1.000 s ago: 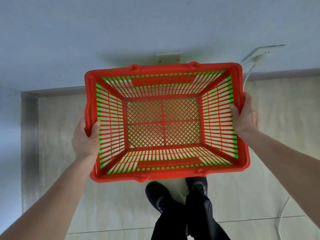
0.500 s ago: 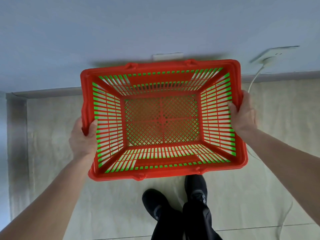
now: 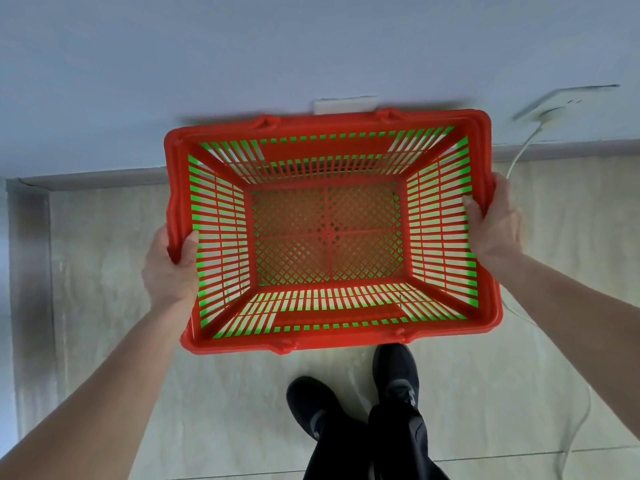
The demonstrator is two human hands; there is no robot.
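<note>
Basket (image 3: 485,327) between both hands' fingers (image 3: 190,244)

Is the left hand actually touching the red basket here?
Touching. The head view shows the left hand gripping the red basket at its left rim, thumb curled over the edge inside.

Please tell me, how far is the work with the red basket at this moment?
Done: the red basket is off the floor, and nothing lies inside it. In hand: the left hand and the right hand grip its opposite short rims, thumbs inside, holding it above the black shoes near the wall. Left: it is not yet set down anywhere, and the pictures show no place meant for it.
</note>
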